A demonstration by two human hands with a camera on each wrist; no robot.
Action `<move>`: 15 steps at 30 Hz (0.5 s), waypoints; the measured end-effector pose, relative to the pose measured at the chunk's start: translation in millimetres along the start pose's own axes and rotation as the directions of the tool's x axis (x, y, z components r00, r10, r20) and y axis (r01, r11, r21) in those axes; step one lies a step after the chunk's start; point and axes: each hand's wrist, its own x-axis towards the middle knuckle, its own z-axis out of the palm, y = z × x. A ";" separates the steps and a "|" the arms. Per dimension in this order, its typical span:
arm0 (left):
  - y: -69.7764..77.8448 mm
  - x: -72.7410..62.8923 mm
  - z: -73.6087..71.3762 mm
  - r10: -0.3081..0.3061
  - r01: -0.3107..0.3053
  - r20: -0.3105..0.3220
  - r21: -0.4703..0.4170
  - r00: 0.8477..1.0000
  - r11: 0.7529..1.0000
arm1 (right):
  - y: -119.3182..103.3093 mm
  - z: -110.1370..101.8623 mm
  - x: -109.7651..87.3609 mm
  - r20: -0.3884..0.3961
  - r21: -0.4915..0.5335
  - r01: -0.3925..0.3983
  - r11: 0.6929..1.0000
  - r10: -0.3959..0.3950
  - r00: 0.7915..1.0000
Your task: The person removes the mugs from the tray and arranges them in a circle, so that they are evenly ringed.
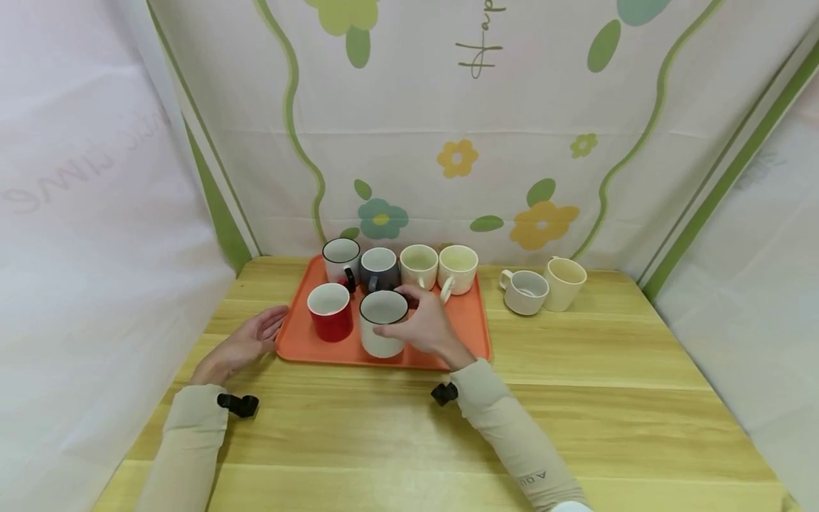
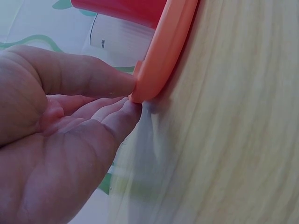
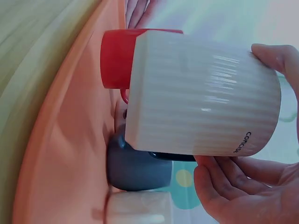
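My right hand (image 1: 425,323) grips a white ribbed mug (image 1: 382,331) with a black rim and dark handle, thumb on one side and fingers on the other. In the right wrist view its base appears lifted off the orange tray (image 1: 294,331). At the tray's left edge, my left hand (image 1: 246,345) pinches the rim between thumb and fingertips (image 2: 128,109). A red mug (image 1: 331,321) stands on the tray left of the white ribbed one. Behind are a white black-rimmed mug (image 1: 338,269), a dark grey mug (image 1: 377,272) and two cream mugs (image 1: 419,267).
Right of the tray, a small white cup (image 1: 526,295) and a taller cream mug (image 1: 566,288) stand close together on the wooden table (image 1: 576,412). Patterned cloth (image 1: 397,107) hangs behind the table and along both sides.
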 end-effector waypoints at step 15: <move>-4.1 1.9 -1.0 0.007 -0.007 0.004 0.008 1.000 1.000 | 13.9 -102.5 -55.4 0.063 -0.169 0.022 0.985 -0.011 0.998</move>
